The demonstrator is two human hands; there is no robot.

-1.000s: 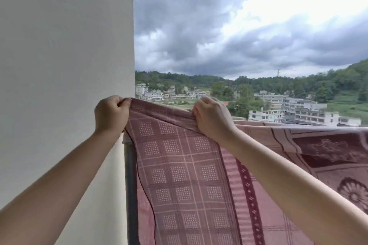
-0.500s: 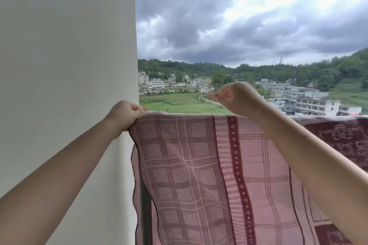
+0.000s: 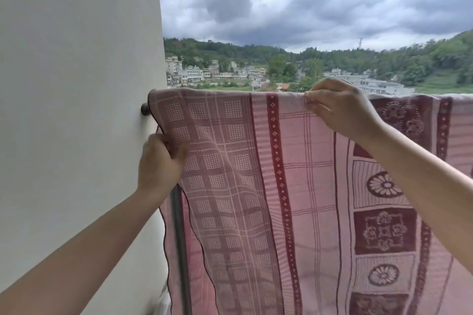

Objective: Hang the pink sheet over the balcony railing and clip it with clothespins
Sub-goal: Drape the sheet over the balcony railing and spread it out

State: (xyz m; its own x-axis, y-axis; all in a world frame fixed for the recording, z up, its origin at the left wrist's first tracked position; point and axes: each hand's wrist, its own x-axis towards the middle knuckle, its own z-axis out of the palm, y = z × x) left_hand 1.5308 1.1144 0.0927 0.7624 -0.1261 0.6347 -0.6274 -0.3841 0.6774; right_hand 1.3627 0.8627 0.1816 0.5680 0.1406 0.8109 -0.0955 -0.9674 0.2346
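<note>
Beside a white wall [image 3: 76, 110], with hills and houses beyond, the pink sheet [image 3: 256, 174] hangs draped over the balcony railing [image 3: 144, 109], its left edge gripped by the left hand [image 3: 160, 161], its top fold pinched by the right hand [image 3: 340, 107].

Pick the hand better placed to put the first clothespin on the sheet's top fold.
Right, probably. The right hand already pinches the pink sheet at the top fold; the left hand grips the side edge lower down, by the wall. No clothespin shows.
</note>
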